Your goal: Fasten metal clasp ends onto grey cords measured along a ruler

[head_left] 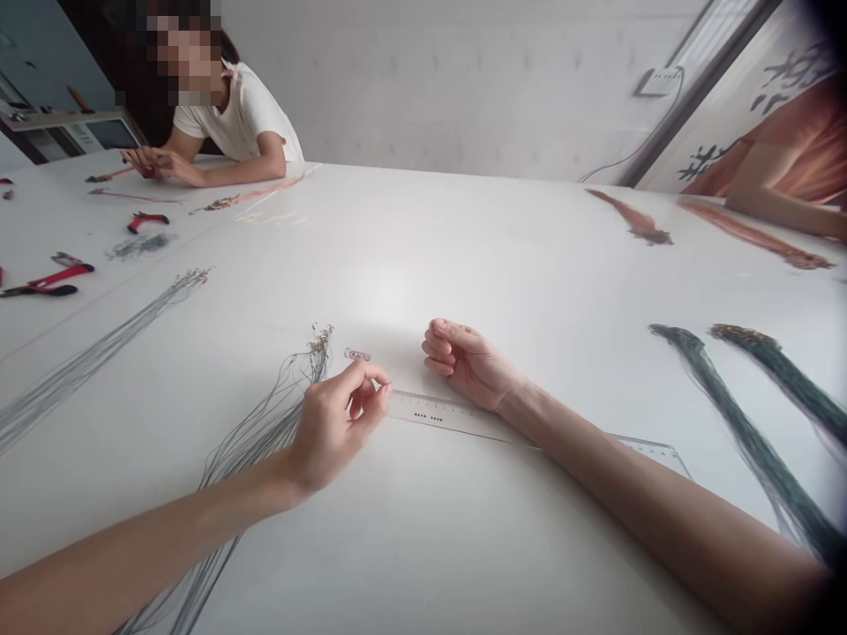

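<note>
My left hand (341, 414) is closed in a pinch at the left end of a clear ruler (456, 416). Whatever lies between its fingertips is too fine to make out. Partly under that hand and wrist runs a loose bundle of thin grey cords (255, 432) with small curled metal ends at the top. My right hand (467, 357) is closed above the ruler, its thumb pressed on the curled fingers. If it holds anything, I cannot see it. A small printed packet (357, 354) lies just beyond my left hand. My right forearm covers part of the ruler.
Another grey cord bundle (112, 348) lies to the left. Red-handled pliers (56, 278) and a smaller red pair (146, 220) are farther back. Dark green bundles (715, 401) and reddish bundles (628, 216) lie at the right. Two people (244, 123) lean on the white table (423, 247).
</note>
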Demonstrator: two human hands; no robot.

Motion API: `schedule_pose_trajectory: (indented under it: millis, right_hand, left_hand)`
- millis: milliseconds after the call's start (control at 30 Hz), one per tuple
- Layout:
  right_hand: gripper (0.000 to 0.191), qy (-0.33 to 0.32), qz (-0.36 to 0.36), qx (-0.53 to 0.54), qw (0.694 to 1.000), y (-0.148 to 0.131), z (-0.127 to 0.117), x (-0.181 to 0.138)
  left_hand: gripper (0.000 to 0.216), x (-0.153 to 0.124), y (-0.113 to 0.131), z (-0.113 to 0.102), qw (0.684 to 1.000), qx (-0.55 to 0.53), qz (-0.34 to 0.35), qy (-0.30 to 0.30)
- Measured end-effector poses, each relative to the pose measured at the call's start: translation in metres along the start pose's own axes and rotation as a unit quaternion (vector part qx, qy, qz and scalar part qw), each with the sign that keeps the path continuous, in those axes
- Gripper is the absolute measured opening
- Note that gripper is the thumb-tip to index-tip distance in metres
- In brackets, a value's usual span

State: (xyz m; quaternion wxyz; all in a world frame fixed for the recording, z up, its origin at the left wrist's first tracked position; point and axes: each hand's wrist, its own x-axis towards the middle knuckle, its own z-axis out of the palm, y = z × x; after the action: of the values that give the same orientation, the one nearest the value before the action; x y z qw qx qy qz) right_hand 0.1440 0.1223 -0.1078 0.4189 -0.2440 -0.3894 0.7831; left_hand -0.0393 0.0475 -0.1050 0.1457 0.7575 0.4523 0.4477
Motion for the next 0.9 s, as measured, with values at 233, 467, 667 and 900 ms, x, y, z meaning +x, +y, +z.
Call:
schedule_pose_trajectory:
  millis: [233,467,667,900]
  right_hand:
    - [0.030,0.061,-0.045,-0.025,0.997,-0.014,-0.007,0.003]
    - [0.029,0.131,-0.130,-0.077,0.980,-0.065,-0.009,0.000]
    - [0.012,0.255,-0.211,-0.062,0.941,-0.118,-0.024,-0.004]
    - [0.024,0.392,-0.277,-0.036,0.876,-0.195,-0.060,-0.052]
  left_hand:
    - [0.011,0.006,-0.003,-0.001,0.985,-0.071,-0.160,0.006]
    - [0.016,0.008,-0.005,-0.002,0.980,-0.080,-0.179,0.022]
    - [0.018,0.008,-0.007,-0.002,0.980,-0.072,-0.180,0.037]
    - [0.020,0.008,-0.007,-0.002,0.982,-0.048,-0.178,0.050]
